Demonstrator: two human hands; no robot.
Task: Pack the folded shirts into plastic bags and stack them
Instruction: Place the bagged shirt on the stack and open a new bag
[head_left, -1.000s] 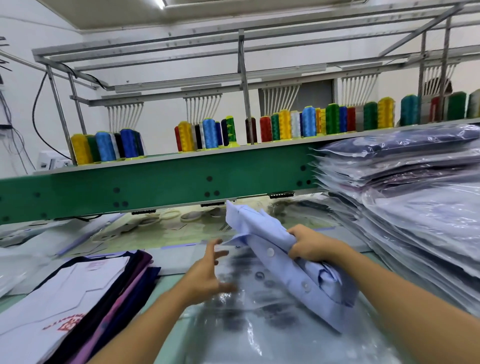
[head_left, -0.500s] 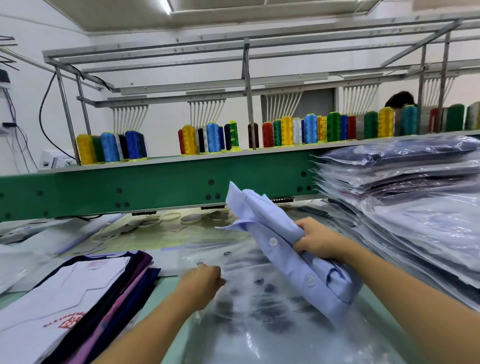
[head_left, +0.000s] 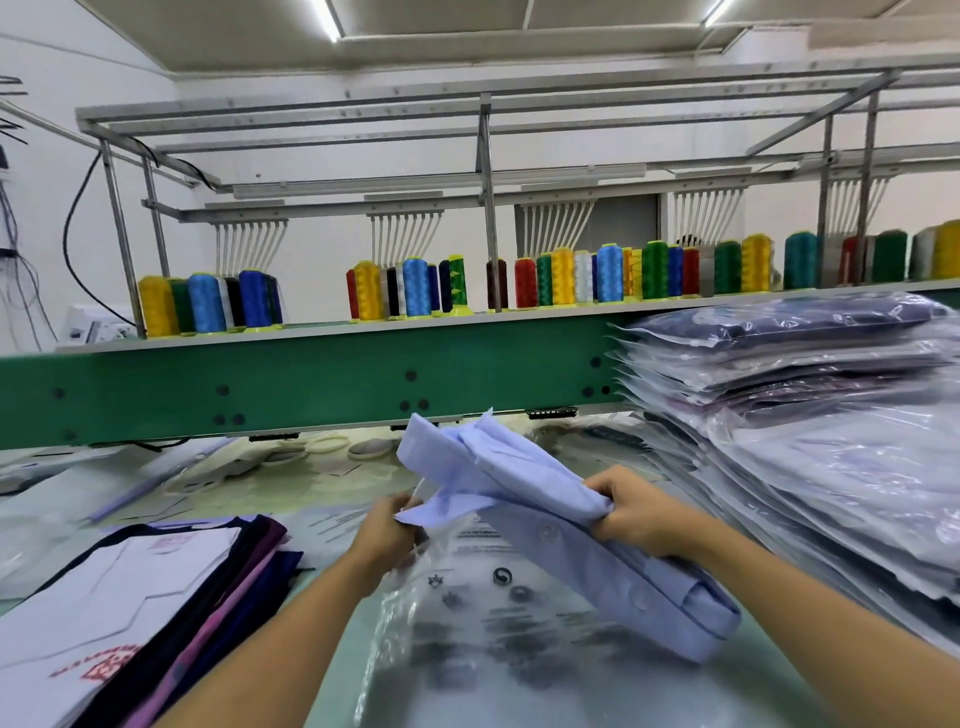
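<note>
A folded light-blue shirt (head_left: 566, 551) is held tilted above the table, collar end up and away from me. My right hand (head_left: 631, 512) grips it at the middle of its right side. My left hand (head_left: 387, 530) pinches the lifted edge of a clear printed plastic bag (head_left: 478, 623), which lies on the table under the shirt. The shirt's collar point hangs right by my left fingers. At the right stands a tall stack of bagged shirts (head_left: 810, 441).
A pile of folded unbagged shirts (head_left: 130, 608), white on top with darker ones beneath, lies at the left front. A green machine beam (head_left: 311, 384) with coloured thread cones (head_left: 415, 286) runs across the back. Loose plastic sheets and rings lie under the beam.
My left hand went from open above the bag to curled, and now pinches and lifts the bag's edge. The shirt has stayed in my right hand, raised slightly.
</note>
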